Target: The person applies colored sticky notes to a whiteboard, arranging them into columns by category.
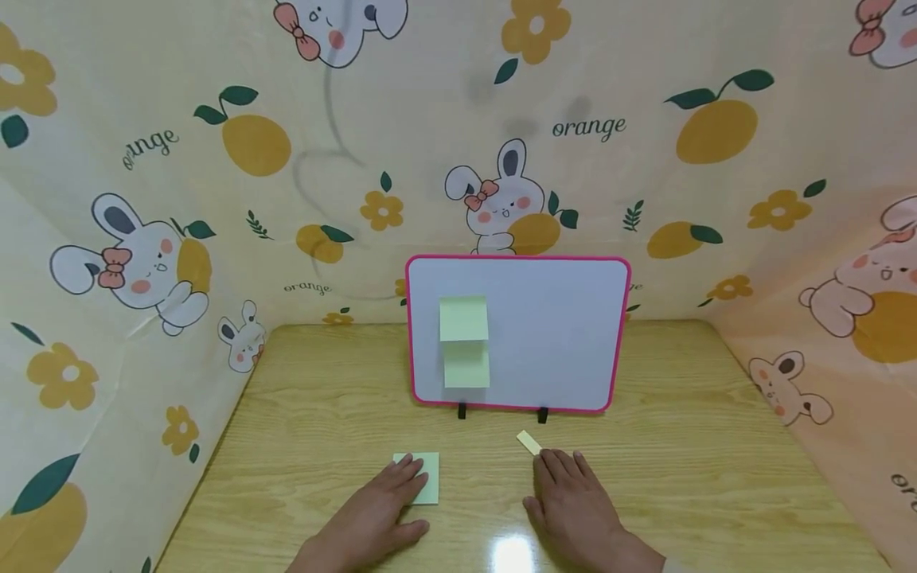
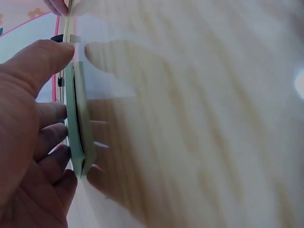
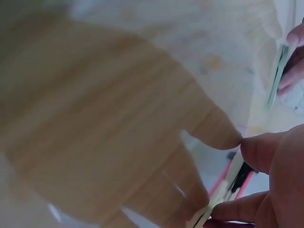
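In the head view, my left hand [image 1: 380,509] rests with its fingers extended on a pale green sticky note pad [image 1: 430,481] lying on the table. The left wrist view shows this green pad [image 2: 78,118] edge-on under the fingertips, the thumb apart from it. My right hand [image 1: 576,501] lies palm down, its fingertips at the near end of a small pale yellow strip of sticky notes [image 1: 528,442]. From the right wrist, the yellow strip [image 3: 221,192] appears edge-on beside the fingers. Part of each pad is hidden by the fingers.
Behind the hands stands a whiteboard [image 1: 559,334] with a pink frame, on small black feet [image 1: 542,415]. Two pale green sticky notes [image 1: 463,318] are on its left side, one above the other. A patterned cloth [image 1: 401,159] encloses the wood-grain table [image 1: 322,398].
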A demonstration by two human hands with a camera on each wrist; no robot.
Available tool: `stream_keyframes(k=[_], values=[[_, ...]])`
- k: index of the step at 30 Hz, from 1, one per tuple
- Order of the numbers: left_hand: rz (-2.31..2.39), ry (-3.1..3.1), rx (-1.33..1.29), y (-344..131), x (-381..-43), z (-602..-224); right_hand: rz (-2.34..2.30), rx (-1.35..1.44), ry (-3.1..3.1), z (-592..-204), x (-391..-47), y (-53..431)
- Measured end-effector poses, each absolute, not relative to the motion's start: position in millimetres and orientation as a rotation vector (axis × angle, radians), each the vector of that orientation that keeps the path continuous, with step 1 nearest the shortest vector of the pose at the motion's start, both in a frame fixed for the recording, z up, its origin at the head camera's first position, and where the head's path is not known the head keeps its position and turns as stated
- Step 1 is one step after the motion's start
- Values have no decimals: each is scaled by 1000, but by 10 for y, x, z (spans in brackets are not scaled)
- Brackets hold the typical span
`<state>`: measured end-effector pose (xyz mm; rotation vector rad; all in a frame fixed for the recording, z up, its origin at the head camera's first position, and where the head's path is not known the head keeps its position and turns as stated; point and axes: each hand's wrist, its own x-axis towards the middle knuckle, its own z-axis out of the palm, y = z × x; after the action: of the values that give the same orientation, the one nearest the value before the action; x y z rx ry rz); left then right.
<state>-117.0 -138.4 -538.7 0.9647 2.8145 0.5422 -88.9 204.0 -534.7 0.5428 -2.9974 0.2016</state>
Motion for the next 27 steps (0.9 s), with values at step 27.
stream_keyframes(k=[27], values=[[389,2879,1108,-1084,-1223,-5188,330,610,-2790,-5258,-881,1740]])
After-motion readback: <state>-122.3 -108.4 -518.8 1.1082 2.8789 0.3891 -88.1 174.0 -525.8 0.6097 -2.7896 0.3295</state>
